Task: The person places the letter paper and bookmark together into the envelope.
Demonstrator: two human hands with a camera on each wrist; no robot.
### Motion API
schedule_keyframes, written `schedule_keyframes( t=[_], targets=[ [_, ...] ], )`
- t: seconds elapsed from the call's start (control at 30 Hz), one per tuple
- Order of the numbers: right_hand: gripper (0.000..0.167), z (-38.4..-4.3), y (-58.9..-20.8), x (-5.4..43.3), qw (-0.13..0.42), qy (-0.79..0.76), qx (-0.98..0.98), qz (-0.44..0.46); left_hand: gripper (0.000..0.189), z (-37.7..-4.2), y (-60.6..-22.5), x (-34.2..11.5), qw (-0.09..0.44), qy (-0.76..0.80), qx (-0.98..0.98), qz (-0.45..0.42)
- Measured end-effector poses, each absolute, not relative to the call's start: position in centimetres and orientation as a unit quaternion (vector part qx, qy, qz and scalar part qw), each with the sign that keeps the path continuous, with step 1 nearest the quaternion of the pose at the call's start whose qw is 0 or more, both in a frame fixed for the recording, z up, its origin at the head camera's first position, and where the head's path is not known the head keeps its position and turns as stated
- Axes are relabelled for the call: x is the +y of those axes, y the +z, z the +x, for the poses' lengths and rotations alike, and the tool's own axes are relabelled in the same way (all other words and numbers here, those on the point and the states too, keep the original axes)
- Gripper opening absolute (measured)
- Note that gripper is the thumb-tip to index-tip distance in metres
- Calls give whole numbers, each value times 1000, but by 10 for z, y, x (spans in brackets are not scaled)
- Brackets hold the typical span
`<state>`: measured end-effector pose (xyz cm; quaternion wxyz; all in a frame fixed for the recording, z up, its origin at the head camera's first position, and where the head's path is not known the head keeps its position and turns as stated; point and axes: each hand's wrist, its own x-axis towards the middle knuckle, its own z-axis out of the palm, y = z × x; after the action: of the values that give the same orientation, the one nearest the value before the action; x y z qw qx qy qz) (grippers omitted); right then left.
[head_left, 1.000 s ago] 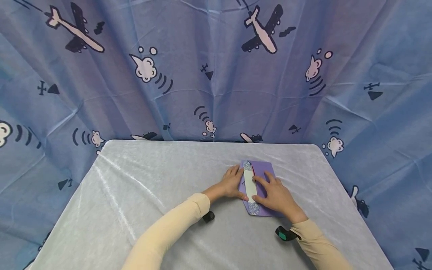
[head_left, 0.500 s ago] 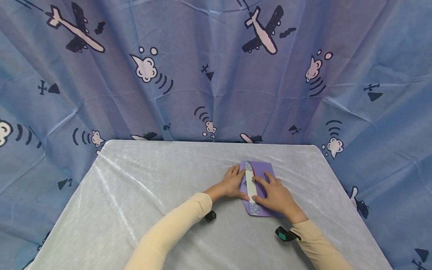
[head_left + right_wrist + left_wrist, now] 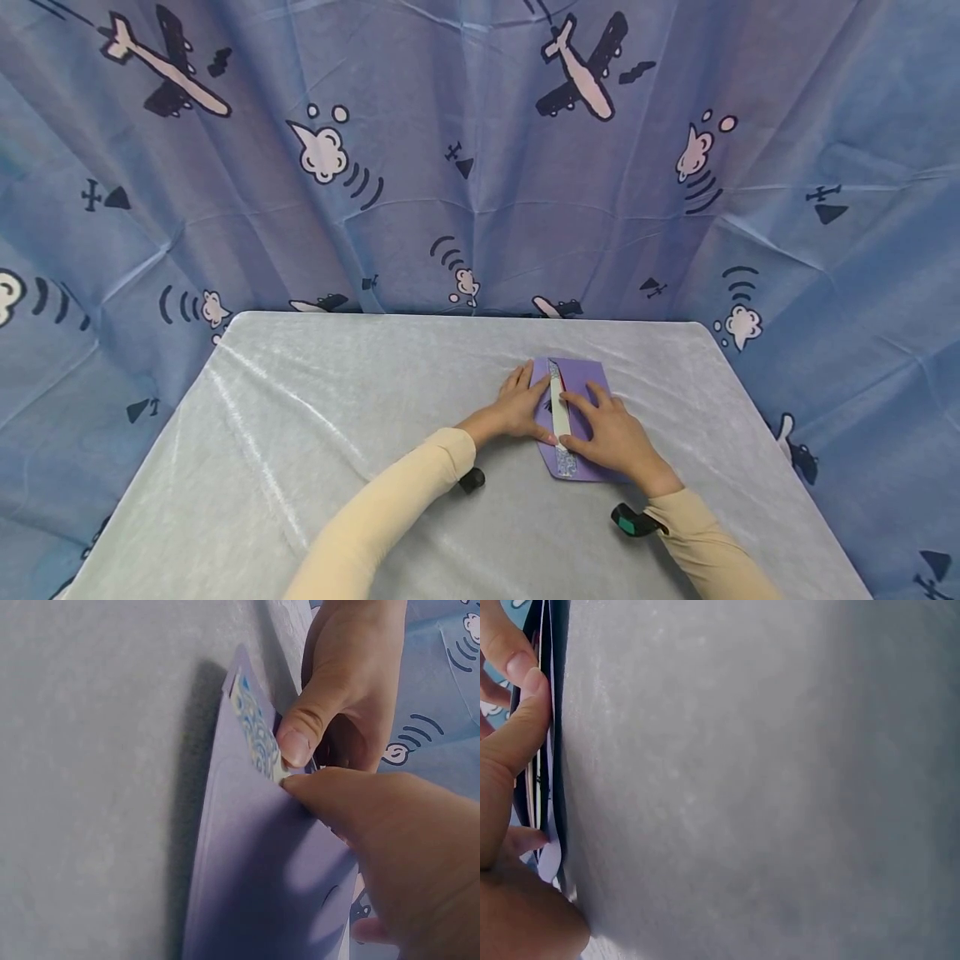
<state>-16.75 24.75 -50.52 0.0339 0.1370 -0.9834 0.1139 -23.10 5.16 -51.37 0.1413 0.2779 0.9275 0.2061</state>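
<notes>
A purple paper envelope (image 3: 581, 371) lies on the right part of the table. Out of its long mouth shows a strip of a cream card (image 3: 560, 421) with blue patterned ends; the rest of the card is hidden inside. My left hand (image 3: 516, 414) is at the envelope's left side, thumb and forefinger holding the card's exposed edge. My right hand (image 3: 618, 433) grips the envelope, thumb and forefinger at the mouth's edge. In the right wrist view, the right thumb (image 3: 322, 796) sits on that edge, touching distance from the left thumb (image 3: 296, 746) on the card.
A pale grey velvety cloth (image 3: 337, 400) covers the table. Behind hangs a blue curtain (image 3: 405, 108) printed with planes and clouds. Dark wrist cameras, such as the right one (image 3: 633, 520), hang below the sleeves, close over the cloth.
The card has slid rightward into the envelope, so its visible strip is narrower. My left hand has shifted slightly right along with it; the right hand and the envelope have stayed almost still.
</notes>
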Motion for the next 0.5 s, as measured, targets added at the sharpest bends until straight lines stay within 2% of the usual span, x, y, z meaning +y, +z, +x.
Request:
schedule_keyframes(
  t=[0.5],
  targets=[
    [71, -169, -507, 249, 36, 118, -983, 135, 115, -230, -515, 56, 142, 210, 930, 267]
  ],
)
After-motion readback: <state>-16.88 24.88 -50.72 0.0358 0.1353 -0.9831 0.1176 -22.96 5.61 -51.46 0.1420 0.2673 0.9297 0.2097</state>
